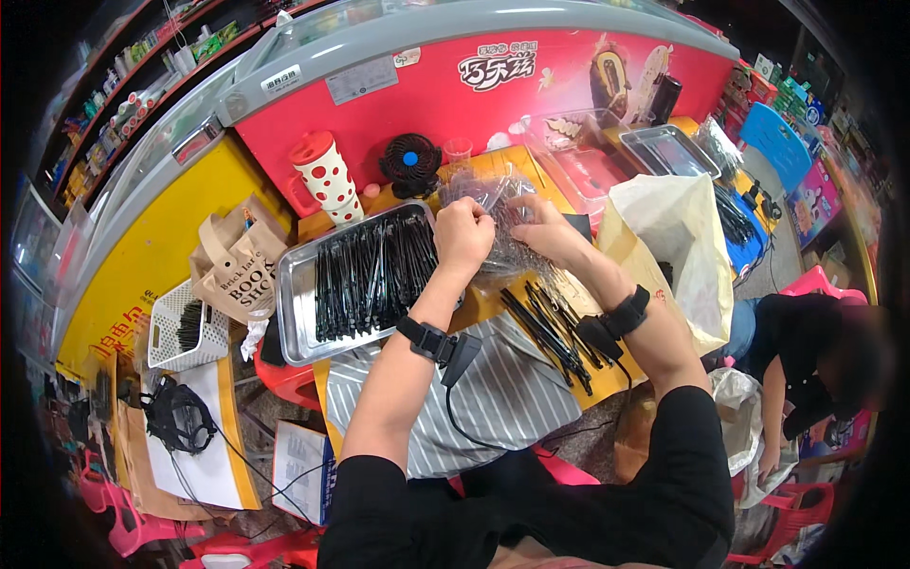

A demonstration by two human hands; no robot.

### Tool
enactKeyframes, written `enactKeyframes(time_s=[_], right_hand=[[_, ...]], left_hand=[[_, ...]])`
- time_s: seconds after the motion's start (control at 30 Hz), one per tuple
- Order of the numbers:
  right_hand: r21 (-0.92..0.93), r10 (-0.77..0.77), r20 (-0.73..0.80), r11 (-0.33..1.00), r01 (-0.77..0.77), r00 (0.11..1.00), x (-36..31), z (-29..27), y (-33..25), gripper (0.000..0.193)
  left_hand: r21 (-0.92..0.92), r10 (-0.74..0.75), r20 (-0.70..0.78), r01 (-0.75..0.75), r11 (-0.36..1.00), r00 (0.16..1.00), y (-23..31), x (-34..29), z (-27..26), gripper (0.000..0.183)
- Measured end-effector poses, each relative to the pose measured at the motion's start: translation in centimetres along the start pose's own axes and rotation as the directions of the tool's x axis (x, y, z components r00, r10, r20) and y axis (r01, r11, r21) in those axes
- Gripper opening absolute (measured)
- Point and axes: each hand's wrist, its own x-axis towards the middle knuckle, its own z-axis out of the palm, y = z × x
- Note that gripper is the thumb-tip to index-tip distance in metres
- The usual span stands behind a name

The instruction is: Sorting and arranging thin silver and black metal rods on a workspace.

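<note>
A crinkled clear plastic bag (495, 192) full of thin, see-through pieces lies at the table's far middle. My left hand (464, 235) is closed in a pinch on the bag's left side. From the right, my right hand (550, 232) curls its fingers onto the same bag; their tips are partly hidden in the plastic. Left of the bag, a metal tray (296, 302) holds many slim black sticks (372, 270) laid side by side. Nearer me, more loose black sticks (548, 332) lie on the table beside a grey striped cloth (474, 379).
A polka-dot tumbler (327, 180) and a small black fan (410, 163) stand behind the tray. On the right are a large pale sack (697, 218) and another metal tray (668, 152). A white basket (171, 351) sits left. A person (806, 351) works at the right.
</note>
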Motion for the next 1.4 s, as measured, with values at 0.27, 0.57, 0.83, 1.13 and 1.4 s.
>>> enactKeyframes(time_s=[0.27,0.57,0.83,1.13,1.4], right_hand=[[-0.047,-0.030,-0.035,0.999,0.029,0.999,-2.8,-0.6,-0.4,0.040],[0.024,-0.051,-0.056,0.998,0.052,0.997,-6.7,0.0,-1.5,0.039],[0.102,-0.134,-0.098,0.984,0.144,0.986,-10.5,1.1,-1.6,0.042],[-0.336,-0.312,-0.282,0.918,0.212,0.907,-13.7,3.4,-1.1,0.041],[-0.372,-0.445,-0.369,0.876,0.309,0.816,-13.6,6.7,2.2,0.038]], left_hand=[[0.023,0.043,-0.065,-0.042,0.999,0.997,-0.5,-0.3,0.0,0.012],[0.070,0.051,-0.088,-0.045,0.997,0.995,-0.8,-0.1,0.3,0.013],[0.075,-0.018,0.008,0.017,0.997,1.000,-0.5,-0.7,0.0,0.010],[-0.075,0.041,-0.260,-0.062,0.995,0.965,2.4,-6.3,1.2,0.044],[-0.461,0.057,0.870,0.849,-0.259,0.489,2.1,-9.5,1.1,0.066]])
